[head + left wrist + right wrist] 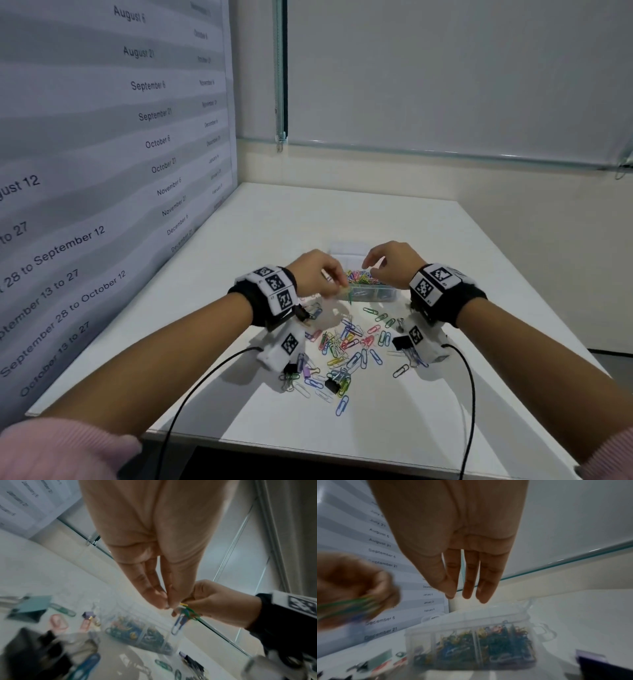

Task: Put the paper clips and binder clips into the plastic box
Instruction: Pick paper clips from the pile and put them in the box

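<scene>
left hand [317,275] pinches small bunch of green + blue wire paper clips [184,615], hanging long-way down, just above near-left edge of clear plastic box [371,294]. right hand [394,265] over box, fingers [469,586] straight, holds nothing. more clips on white table [411,240] nearer person.

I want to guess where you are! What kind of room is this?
Probably an office or a workroom. A white table stands in a corner, a big chart of dates hangs beside it, and coloured paper clips lie scattered by a plastic box.

1 plastic box [371,294], 2 hands, dozens of paper clips [346,342], approx
</scene>
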{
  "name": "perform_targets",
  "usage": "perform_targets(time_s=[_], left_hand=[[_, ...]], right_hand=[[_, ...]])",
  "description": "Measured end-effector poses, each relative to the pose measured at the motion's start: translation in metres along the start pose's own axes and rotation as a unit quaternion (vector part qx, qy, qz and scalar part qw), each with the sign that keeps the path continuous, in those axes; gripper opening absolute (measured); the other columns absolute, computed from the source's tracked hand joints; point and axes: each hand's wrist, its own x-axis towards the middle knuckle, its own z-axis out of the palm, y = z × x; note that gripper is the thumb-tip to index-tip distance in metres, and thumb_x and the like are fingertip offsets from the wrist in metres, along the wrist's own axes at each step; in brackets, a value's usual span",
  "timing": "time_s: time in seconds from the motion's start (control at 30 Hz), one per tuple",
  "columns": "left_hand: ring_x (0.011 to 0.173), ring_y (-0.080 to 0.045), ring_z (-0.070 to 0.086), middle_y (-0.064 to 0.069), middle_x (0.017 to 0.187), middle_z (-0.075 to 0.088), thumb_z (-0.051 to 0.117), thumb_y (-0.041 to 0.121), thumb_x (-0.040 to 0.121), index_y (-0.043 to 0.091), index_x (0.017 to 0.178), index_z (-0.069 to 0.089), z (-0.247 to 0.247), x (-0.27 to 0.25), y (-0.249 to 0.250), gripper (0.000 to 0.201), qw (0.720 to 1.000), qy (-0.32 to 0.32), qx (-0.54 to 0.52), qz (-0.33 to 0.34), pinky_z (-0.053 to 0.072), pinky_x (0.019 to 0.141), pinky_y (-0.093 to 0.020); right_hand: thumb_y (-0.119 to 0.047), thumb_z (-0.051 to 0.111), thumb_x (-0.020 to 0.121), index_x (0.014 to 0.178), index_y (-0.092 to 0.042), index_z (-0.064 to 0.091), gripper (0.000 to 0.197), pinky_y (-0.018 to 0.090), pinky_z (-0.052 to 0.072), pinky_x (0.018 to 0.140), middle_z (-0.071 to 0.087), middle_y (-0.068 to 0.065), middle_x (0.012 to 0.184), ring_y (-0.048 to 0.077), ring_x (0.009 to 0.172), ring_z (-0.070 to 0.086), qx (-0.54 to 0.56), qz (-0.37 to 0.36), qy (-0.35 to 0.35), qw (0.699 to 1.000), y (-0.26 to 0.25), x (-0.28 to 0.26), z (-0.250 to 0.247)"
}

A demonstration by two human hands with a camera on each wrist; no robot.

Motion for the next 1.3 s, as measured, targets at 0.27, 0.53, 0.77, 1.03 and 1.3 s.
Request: perform_targets(time_s=[0.27, 0.53, 0.77, 1.03, 1.3], left_hand=[[0.073, -0.02, 0.062, -0.008, 0.109, 0.063, 0.061, 0.008, 0.087, 0.009, 0.102, 0.068, 0.005, 0.037, 0.016, 0.016, 0.993, 0.112, 0.021, -0.005, 0.054, 0.074, -0.025], [0.087, -0.012, 0.053, -0.006, 0.115, 0.061, 0.063, 0.018, 0.086, 0.014, 0.112, 0.063, 0.019, 0.009, 0.016, 0.026, 0.991, -0.016, 0.13, -0.004, 0.041, 0.071, -0.02], [0.113, -0.021, 0.05, -0.003, 0.126, 0.044, 0.076, 0.056, 0.065, 0.024, 0.128, 0.043, 0.036, -0.02, 0.002, 0.078, 0.937, -0.189, 0.284, -0.078, 0.045, 0.094, -0.036], [0.105, -0.024, 0.056, -0.006, 0.117, 0.053, 0.075, 0.042, 0.073, 0.018, 0.119, 0.054, 0.052, -0.023, 0.003, 0.055, 0.948, -0.171, 0.265, -0.047, 0.046, 0.088, -0.031], [0.073, -0.007, 0.057, -0.01, 0.099, 0.071, 0.068, 0.009, 0.082, 0.009, 0.101, 0.071, 0.042, -0.019, -0.003, 0.019, 0.97, -0.162, 0.178, -0.029, 0.047, 0.073, -0.018]], right_hand=[[-0.028, 0.07, 0.079, 0.107, -0.018, 0.065, 0.03, 0.022, 0.043, 0.077, 0.066, 0.002, 0.111, 0.012, 0.087, 0.056, -0.093, -0.037, -0.203, 0.974, 0.004, -0.031, 0.02], [-0.046, 0.082, 0.059, 0.129, -0.034, 0.045, 0.08, 0.034, 0.044, 0.096, 0.041, 0.0, 0.125, 0.019, 0.113, 0.045, -0.112, -0.085, -0.232, 0.963, 0.004, -0.054, 0.039], [-0.028, 0.078, 0.071, 0.095, -0.018, 0.069, 0.027, 0.025, 0.043, 0.076, 0.05, -0.008, 0.084, 0.008, 0.075, 0.049, -0.037, -0.106, -0.212, 0.971, -0.002, -0.059, 0.044], [-0.017, 0.072, 0.077, 0.088, -0.014, 0.072, 0.011, 0.014, 0.045, 0.064, 0.07, 0.0, 0.081, 0.005, 0.066, 0.058, -0.018, -0.083, -0.202, 0.976, -0.003, -0.056, 0.038], [-0.01, 0.068, 0.082, 0.093, -0.011, 0.072, 0.012, 0.015, 0.054, 0.057, 0.071, 0.001, 0.072, 0.006, 0.051, 0.064, 0.083, -0.015, -0.125, 0.989, 0.014, -0.034, 0.013]])
